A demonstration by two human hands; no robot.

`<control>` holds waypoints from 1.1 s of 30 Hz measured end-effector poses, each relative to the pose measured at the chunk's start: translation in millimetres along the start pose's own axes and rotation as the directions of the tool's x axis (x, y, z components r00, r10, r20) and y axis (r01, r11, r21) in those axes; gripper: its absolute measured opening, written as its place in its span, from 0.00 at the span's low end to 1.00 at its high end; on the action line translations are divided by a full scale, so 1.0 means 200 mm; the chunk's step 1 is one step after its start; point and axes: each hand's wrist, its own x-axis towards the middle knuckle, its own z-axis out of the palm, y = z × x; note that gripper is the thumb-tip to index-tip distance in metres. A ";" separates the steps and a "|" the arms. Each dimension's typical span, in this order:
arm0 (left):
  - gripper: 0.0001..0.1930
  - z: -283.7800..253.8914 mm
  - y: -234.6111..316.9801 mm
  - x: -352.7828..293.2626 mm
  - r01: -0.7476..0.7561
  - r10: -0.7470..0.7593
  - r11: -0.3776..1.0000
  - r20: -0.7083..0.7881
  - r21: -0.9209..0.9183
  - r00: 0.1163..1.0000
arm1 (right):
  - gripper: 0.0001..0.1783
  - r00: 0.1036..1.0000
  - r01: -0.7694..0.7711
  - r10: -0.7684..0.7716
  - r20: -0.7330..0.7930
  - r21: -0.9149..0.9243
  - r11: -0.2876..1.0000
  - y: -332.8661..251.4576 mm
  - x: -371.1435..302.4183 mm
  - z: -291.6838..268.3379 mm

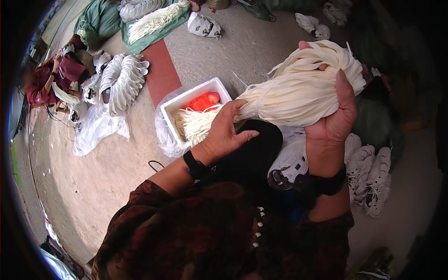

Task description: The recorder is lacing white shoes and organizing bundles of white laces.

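You have one white foam box point(205, 87), with one red-orange bundle point(203, 101) and one heap of cream strands point(198, 125) inside. Right of the box, count one big cream bundle point(291, 102) and at least three white shoes point(379, 182). Left of it, you see one co-worker point(39, 91), one curved stack of white shoe parts point(122, 81) and one red floor strip point(162, 67). Below and right of it, your wrists carry two black bands point(193, 164).

Place: a makeshift shoe workshop
Floor point(98, 172): concrete, red strip point(161, 70)
Shoes point(121, 81): many white ones, bunched left and near right
Laces point(298, 100): cream, bunched near and heaped far
Sacks point(97, 22): green, far left
Co-worker point(39, 89): left, among shoes
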 end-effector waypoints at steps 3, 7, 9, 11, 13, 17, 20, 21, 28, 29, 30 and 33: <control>0.30 0.01 0.05 0.10 -0.075 0.085 0.995 -0.169 0.063 0.982 | 0.31 1.000 0.014 -0.014 -0.008 -0.032 0.999 0.02 0.02 0.09; 0.17 0.01 0.09 0.23 -0.067 0.033 0.989 -0.251 -0.129 0.967 | 0.28 0.982 0.074 -0.078 -0.174 -0.028 0.997 0.00 0.02 0.13; 0.12 -0.02 0.05 0.28 0.022 -0.051 0.993 -0.266 -0.112 0.963 | 0.22 0.989 0.066 -0.055 -0.140 0.078 0.995 -0.01 0.02 0.14; 0.09 -0.04 -0.11 0.34 0.155 -0.105 0.982 -0.366 0.110 0.925 | 0.22 0.990 0.084 -0.075 -0.116 0.078 0.993 -0.08 0.03 0.16; 0.09 -0.07 -0.25 0.34 0.261 -0.206 0.956 -0.330 0.133 0.921 | 0.23 0.971 0.163 -0.149 -0.189 0.060 0.985 -0.16 0.05 0.15; 0.09 -0.20 -0.45 0.24 0.446 -0.456 0.890 -0.212 -0.095 0.865 | 0.22 0.942 0.238 -0.240 -0.236 -0.038 0.971 -0.23 0.15 0.06; 0.05 -0.40 -0.46 0.23 0.315 -0.547 0.800 -0.406 -0.510 0.732 | 0.21 0.900 0.301 -0.328 -0.286 -0.136 0.944 -0.30 0.15 -0.08; 0.04 -0.50 -0.52 0.21 0.246 -0.514 0.828 -0.506 -0.505 0.693 | 0.20 0.914 0.299 -0.328 -0.238 -0.150 0.942 -0.31 0.16 -0.12; 0.08 -0.66 -0.75 0.02 0.391 -0.733 0.666 -0.457 -0.635 0.503 | 0.20 0.911 0.312 -0.343 -0.230 -0.161 0.936 -0.31 0.17 -0.07; 0.08 -0.68 -0.82 -0.03 0.390 -0.732 0.667 -0.461 -0.635 0.502 | 0.20 0.912 0.332 -0.367 -0.183 -0.193 0.923 -0.32 0.16 -0.03; 0.09 -0.71 -0.95 -0.11 0.229 -0.779 0.550 -0.395 -0.803 0.487 | 0.20 0.912 0.353 -0.388 -0.135 -0.223 0.909 -0.34 0.16 0.01; 0.09 -0.69 -0.99 -0.15 0.080 -0.852 0.367 -0.300 -0.927 0.430 | 0.20 0.875 0.400 -0.460 -0.150 -0.311 0.862 -0.46 0.21 0.04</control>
